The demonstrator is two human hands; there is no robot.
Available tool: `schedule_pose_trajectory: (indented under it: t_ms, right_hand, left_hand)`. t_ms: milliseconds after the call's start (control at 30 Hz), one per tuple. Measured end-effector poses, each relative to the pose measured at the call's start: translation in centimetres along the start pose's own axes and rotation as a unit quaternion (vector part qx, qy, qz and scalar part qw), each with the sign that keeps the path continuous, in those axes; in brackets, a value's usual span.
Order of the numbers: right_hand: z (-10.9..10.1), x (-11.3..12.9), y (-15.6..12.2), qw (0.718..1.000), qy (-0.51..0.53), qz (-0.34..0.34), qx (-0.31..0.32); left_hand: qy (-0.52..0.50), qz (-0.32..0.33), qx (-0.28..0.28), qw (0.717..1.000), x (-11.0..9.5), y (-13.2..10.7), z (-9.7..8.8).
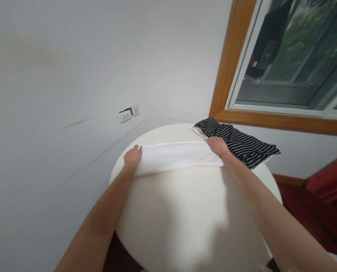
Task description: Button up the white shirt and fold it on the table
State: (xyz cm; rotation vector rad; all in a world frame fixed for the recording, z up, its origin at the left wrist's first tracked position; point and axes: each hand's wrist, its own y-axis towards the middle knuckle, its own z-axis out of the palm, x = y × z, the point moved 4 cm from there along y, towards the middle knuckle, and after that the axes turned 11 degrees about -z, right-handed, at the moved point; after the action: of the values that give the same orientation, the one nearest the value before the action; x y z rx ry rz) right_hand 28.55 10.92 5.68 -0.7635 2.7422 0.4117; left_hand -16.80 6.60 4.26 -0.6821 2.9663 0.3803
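A white cloth (pixel 176 156) lies as a long flat strip across the far half of the round white table (pixel 182 211). At its left end, my left hand (pixel 133 156) is closed on the far corner, thumb against the fabric. My right hand (pixel 217 146) is closed on the far right corner, its fingers bent over the edge. Fine detail of the fingertips is too small to see. Just beyond my right hand lies a crumpled black-and-white striped garment (pixel 239 143), close to the white cloth's right end.
Behind the table rises a white wall (pixel 72 68) with a power socket (pixel 125 116). A wood-framed window (pixel 287 56) is at the upper right. Red fabric (pixel 332 179) hangs over the dark red floor at the right. The striped garment reaches the table's right edge.
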Motion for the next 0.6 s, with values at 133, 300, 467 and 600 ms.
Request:
schedule_pose_trajectory:
  t_ms: [133,300,467,600]
  right_hand:
    - [-1.2,0.7,0.2,1.000,0.009,-0.014,-0.020]
    - [-4.0,4.8,1.0,0.991,0.105,-0.013,-0.085]
    - [-2.2,10.7,0.9,0.954,0.275,-0.119,0.002]
    - [-0.1,12.2,0.2,0.953,0.288,-0.081,0.052]
  left_hand:
    - [0.023,0.028,0.025,0.999,-0.2,1.3,0.1]
    - [0.058,0.065,0.054,0.995,-1.1,2.5,-0.3]
    - [0.052,0.058,0.022,0.997,-1.7,2.1,-1.3]
    - [0.048,0.024,0.032,0.998,-1.3,1.7,-0.7]
